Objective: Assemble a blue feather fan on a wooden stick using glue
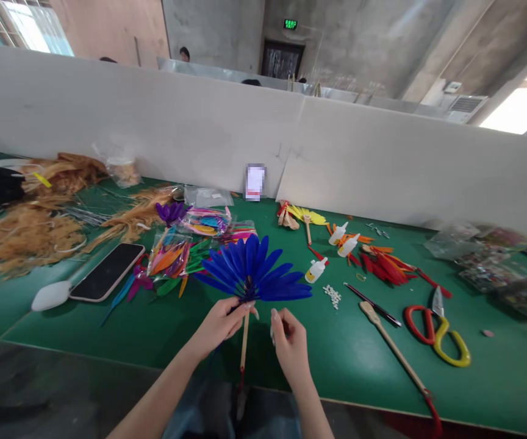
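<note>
A fan of blue feathers (pixel 257 268) spreads above a thin wooden handle (pixel 244 341) with a red cord at its lower end. My left hand (pixel 221 322) is closed round the base of the feathers, where they meet the handle. Just right of the handle, my right hand (pixel 290 335) has its fingers curled and pressed together near the thumb; what they hold, if anything, is too small to make out. Small white pieces (pixel 332 296) and a glue bottle (pixel 316 270) lie beyond my right hand.
Scissors (pixel 440 329), a pen (pixel 376 306) and a wooden stick (pixel 398 350) lie to the right. Bagged coloured feathers (pixel 169 259), a phone (pixel 108 272) and tan fibres (pixel 21 238) are at the left. A white partition (pixel 176 134) stands behind.
</note>
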The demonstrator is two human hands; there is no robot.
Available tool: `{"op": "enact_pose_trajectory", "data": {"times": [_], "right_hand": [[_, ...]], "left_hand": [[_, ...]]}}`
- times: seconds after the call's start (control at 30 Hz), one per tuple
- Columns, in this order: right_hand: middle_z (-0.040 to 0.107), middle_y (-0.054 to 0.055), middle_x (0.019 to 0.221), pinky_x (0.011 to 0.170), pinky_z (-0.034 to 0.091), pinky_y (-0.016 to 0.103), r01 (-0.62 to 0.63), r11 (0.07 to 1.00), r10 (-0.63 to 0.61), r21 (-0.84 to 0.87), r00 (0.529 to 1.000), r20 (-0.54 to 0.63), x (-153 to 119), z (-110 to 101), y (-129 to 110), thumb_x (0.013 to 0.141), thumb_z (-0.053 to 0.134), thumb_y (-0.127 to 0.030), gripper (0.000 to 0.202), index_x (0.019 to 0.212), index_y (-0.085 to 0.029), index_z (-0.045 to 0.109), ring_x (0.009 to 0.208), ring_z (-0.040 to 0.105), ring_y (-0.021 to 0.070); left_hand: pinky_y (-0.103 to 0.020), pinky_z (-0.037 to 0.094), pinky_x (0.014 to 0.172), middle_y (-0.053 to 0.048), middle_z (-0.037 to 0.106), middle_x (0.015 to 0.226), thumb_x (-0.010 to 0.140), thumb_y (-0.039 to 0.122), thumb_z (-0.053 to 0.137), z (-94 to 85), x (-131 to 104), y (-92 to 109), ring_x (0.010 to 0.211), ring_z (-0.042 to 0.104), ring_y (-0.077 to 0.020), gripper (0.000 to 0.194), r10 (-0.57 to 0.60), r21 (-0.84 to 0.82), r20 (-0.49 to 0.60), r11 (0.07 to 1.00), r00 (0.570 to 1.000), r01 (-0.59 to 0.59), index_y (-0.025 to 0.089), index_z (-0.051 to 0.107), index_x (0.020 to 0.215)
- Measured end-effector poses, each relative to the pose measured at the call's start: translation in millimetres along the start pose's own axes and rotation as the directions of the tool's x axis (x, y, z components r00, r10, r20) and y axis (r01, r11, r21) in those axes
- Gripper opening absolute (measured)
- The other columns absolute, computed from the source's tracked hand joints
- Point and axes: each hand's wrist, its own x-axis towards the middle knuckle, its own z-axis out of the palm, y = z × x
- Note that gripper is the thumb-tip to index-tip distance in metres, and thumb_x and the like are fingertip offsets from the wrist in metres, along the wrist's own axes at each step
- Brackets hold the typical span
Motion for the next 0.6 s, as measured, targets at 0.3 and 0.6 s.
{"op": "enact_pose_trajectory", "data": {"times": [0.3, 0.6], "right_hand": [[0.069, 0.003, 0.078, 0.079, 0.050, 0.031, -0.234, 0.923, 0.227, 0.305, 0.972, 0.057, 10.0, 22.7, 13.3, 0.074, 0.067, -0.054, 0.038, 0.084, -0.017, 0.068, 0.079, 0.064, 0.0177], [0.071, 0.002, 0.079, 0.077, 0.051, 0.029, -0.305, 0.802, 0.309, 0.514, 0.948, 0.079, 12.7, 25.9, 8.3, 0.068, 0.074, -0.047, 0.033, 0.081, -0.017, 0.070, 0.077, 0.066, 0.0165]], "left_hand": [[-0.021, 0.020, 0.040, 0.010, 0.032, 0.044, 0.084, 0.057, 0.047, 9.0, 1.2, -1.3, 0.038, 0.027, -0.0064, 0.041, 0.023, 0.094, 0.068, 0.995, 0.997, -0.029, 0.017, 0.048, 0.071], [-0.022, 0.027, 0.047, 0.008, 0.037, 0.054, 0.086, 0.047, 0.048, 7.3, 0.1, -3.9, 0.049, 0.034, -0.0092, 0.032, 0.040, 0.138, 0.099, 0.989, 0.994, -0.054, 0.016, 0.054, 0.087]]}}
